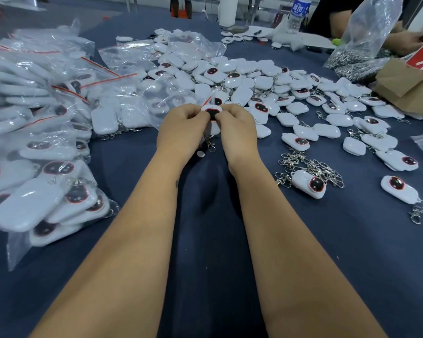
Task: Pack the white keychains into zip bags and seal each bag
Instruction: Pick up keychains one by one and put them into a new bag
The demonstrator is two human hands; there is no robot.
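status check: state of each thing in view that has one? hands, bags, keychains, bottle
left hand: pinching the held zip bag
right hand: pinching the same bag
held zip bag: keychain inside, seal state unclear
packed bags: filled, piled at left
loose keychains: unbagged, heaped on the cloth
water bottle: upright

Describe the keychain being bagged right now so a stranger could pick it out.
Start at the blue table and follow both forearms to where the left hand meets the right hand. The keychain pinched between them is the only one off the table, partly in a red-striped bag.
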